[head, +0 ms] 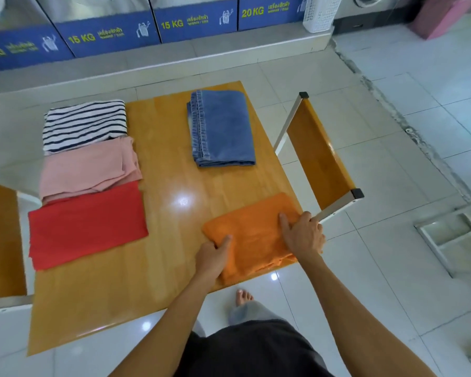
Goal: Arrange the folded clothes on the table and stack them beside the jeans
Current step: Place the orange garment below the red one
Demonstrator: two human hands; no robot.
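Folded blue jeans (222,127) lie at the far right of the wooden table (163,164). Along the left edge sit three folded clothes: a black-and-white striped top (83,125) farthest, a pink garment (89,167) in the middle, a red one (86,225) nearest. A folded orange cloth (253,238) rests at the near right corner. My left hand (214,258) grips its left edge, thumb on top. My right hand (303,234) holds its right edge, fingers pressing on the top.
A wooden bench (320,156) with white metal legs stands tipped on its side against the table's right edge. Another wooden bench (0,238) is at the left. Washing machines with blue panels (152,25) line the back wall, with a white basket (320,12).
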